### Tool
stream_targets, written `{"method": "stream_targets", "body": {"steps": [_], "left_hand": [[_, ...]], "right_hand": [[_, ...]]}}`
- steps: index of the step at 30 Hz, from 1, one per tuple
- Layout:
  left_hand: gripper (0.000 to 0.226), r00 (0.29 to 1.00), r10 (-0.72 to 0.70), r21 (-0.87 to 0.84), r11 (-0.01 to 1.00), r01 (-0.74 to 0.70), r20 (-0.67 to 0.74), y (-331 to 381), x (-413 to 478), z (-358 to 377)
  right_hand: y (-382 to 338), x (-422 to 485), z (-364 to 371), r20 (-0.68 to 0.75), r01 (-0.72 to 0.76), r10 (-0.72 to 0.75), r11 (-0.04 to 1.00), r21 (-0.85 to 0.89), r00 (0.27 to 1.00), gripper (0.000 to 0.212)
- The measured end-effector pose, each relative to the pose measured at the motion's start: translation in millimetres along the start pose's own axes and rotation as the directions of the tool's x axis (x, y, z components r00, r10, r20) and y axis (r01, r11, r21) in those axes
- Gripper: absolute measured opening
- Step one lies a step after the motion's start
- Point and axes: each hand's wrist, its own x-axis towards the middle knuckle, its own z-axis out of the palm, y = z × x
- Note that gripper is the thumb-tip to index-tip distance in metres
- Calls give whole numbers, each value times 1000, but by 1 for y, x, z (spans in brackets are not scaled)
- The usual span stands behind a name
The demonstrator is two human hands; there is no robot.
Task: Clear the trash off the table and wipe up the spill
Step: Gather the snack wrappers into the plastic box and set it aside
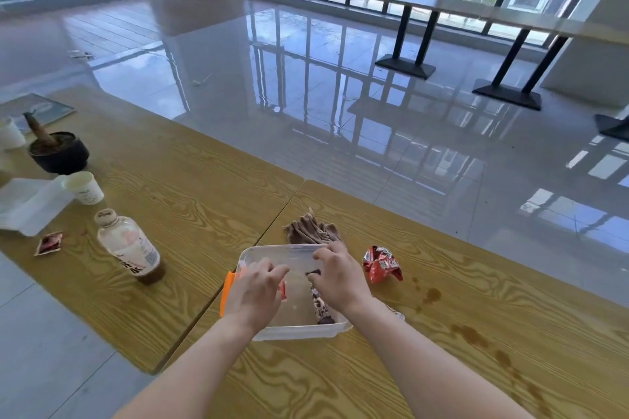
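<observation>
Working over the clear plastic bin (272, 250) with the orange latch, which sits in front of me on the wooden table (204, 187) so trash goes straight in. My right hand (340, 277) is curled over the bin, fingertips pinched on a small dark scrap at about rim height; a brown-and-white patterned wrapper (320, 308) lies inside below it. My left hand (257, 291) is half closed over the bin's left side; whether it holds anything I cannot tell. Outside the bin: crumpled red snack bag (381, 264) just right of it, brown cloth (309, 230) touching the far rim, handy for wiping. Brown spill (471, 335) trails along the table to my right, not yet wiped. Bottle (131, 247), paper cup (84, 187) and sauce packet (49, 243) remain to the left.
</observation>
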Motion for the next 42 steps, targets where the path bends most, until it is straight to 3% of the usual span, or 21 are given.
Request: {"method": "stream_targets", "body": {"steps": [5, 10, 17, 23, 30, 35, 42], "left_hand": [[36, 999, 14, -37, 999, -16, -51, 13, -2, -12], [40, 987, 107, -150, 981, -124, -120, 36, 5, -19], [42, 954, 245, -190, 942, -276, -173, 83, 18, -24], [38, 930, 329, -154, 922, -354, -166, 151, 24, -16], [32, 931, 364, -92, 926, -365, -22, 220, 33, 31], [23, 962, 225, 6, 973, -229, 153, 229, 36, 66], [23, 923, 242, 153, 943, -297, 300, 224, 46, 94]], "right_hand": [[12, -10, -15, -140, 12, -7, 999, 32, 990, 35], [26, -18, -39, -244, -59, 68, 997, 45, 967, 29], [74, -31, -62, -259, -179, 174, 984, 5, 950, 23], [130, -32, -72, -144, -201, 195, 979, -31, 970, 26], [189, -12, -79, 30, -147, 149, 987, -57, 988, 39], [208, 8, -73, 117, -80, 89, 994, -75, 989, 46], [211, 36, -59, 319, 126, -72, 980, -154, 945, 73]]}}
